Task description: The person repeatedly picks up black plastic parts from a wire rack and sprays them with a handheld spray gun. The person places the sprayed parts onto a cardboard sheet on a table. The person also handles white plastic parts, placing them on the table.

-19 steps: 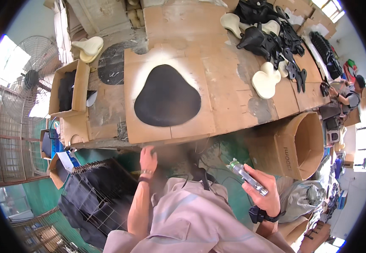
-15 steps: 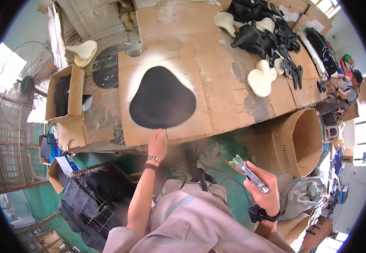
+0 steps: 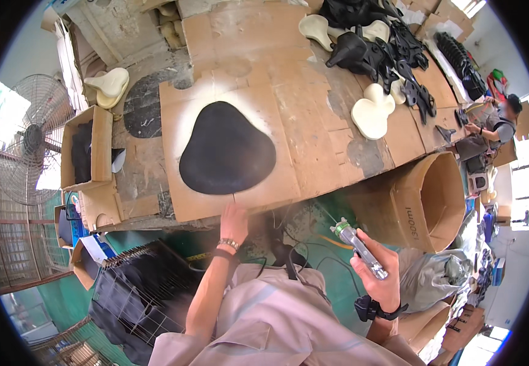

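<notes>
A black, rounded-triangular sheet, shaped like a wide saddle cover, lies flat on a cardboard sheet with pale overspray around its far edges. My left hand is at the table's front edge, just short of the sheet's near side. Its fingers point forward and look bunched and blurred; whether they grip anything does not show. Off the table to the right, my right hand is closed around a silver spray gun with a green collar, its nozzle pointing up and left.
Cream foam saddle pads and black saddle parts crowd the back right. At left stand an open box of dark pieces and a wire fan. A tall carton is right of the table; a person works far right.
My left hand has drawn back slightly from the black sheet's near edge. The view has shifted a little. My right hand keeps hold of the spray gun.
</notes>
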